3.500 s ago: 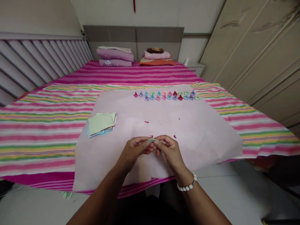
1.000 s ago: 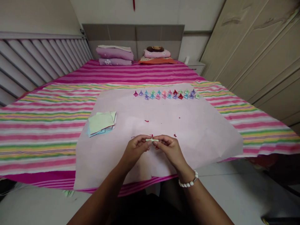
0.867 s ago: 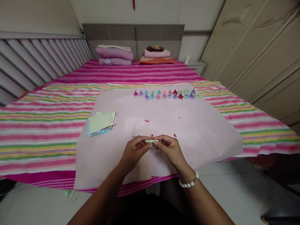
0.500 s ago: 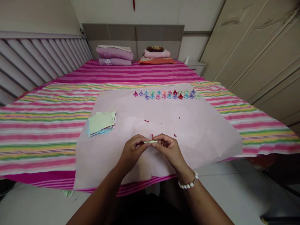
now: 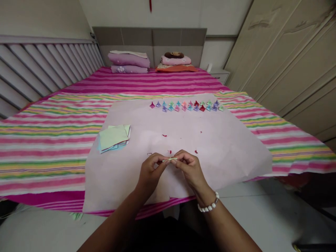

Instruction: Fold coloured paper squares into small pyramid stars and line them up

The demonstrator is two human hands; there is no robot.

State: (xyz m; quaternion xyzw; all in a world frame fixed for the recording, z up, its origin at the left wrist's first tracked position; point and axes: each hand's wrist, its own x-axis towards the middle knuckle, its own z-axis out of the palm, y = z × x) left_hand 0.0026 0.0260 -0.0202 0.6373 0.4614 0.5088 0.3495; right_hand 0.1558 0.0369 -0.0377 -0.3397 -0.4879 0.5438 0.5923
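Note:
My left hand (image 5: 151,169) and my right hand (image 5: 187,167) meet over the near part of a large pale pink sheet (image 5: 223,147) laid on the bed. Both pinch a small folded piece of light green paper (image 5: 170,159) between their fingertips, one hand at each end. A white bead bracelet (image 5: 208,207) circles my right wrist. A stack of pastel paper squares (image 5: 114,138) lies to the left of my hands. A row of several small folded paper shapes (image 5: 186,106) in mixed colours lines the sheet's far edge.
The bed wears a pink, green and yellow striped cover (image 5: 44,140). Folded bedding and pillows (image 5: 130,62) sit by the headboard. A slatted rail (image 5: 39,70) runs along the left, and wardrobe doors (image 5: 286,59) stand on the right. Tiny red scraps (image 5: 164,135) dot the sheet.
My hands have sunk slightly toward me while working the green paper, which now shows thinner and edge-on between the fingertips. Nothing else has moved.

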